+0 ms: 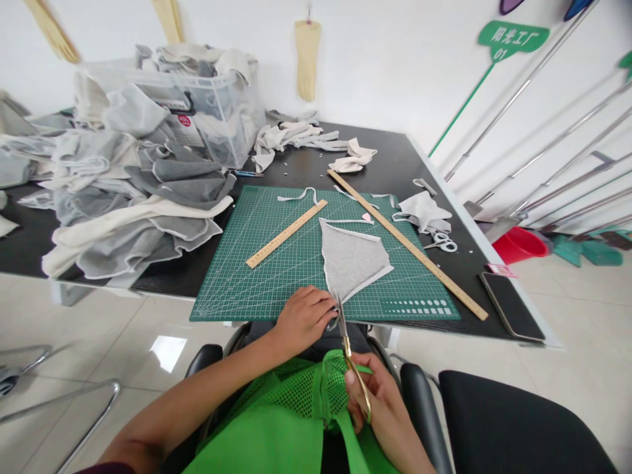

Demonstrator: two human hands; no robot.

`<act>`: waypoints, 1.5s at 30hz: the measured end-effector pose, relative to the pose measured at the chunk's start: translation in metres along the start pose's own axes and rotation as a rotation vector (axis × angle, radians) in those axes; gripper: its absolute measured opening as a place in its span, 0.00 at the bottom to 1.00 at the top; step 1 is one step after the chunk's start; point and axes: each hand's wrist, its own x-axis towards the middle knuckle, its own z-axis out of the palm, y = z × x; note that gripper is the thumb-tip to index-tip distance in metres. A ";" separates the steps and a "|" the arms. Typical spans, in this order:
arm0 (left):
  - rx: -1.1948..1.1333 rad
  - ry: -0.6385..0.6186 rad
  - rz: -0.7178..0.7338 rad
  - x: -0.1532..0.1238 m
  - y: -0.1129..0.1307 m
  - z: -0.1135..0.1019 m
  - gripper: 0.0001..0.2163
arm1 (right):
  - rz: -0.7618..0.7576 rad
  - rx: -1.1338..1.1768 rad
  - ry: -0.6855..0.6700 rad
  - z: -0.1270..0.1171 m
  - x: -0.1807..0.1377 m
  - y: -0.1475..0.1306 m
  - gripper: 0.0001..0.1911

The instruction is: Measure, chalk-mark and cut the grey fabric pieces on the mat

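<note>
Green vest (261,438) bottom centre; right hand (378,395) curled round gold scissors (347,345), lower centre; left hand (303,319) pinching grey fabric (353,260), centre, on green mat (261,293); black table (385,145), white wall (365,66) top, red bucket (521,247) right.

Left hand (306,315) palm down, forearm (212,392) angled inward; right hand (382,395) farther back, curled in grip.

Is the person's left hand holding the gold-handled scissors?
No, the gold-handled scissors are in the right hand, while the left hand is at the gray cloth's near end.
</note>
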 end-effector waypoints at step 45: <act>0.169 0.115 0.186 -0.015 -0.004 0.011 0.11 | -0.071 0.074 -0.025 0.004 0.016 0.004 0.21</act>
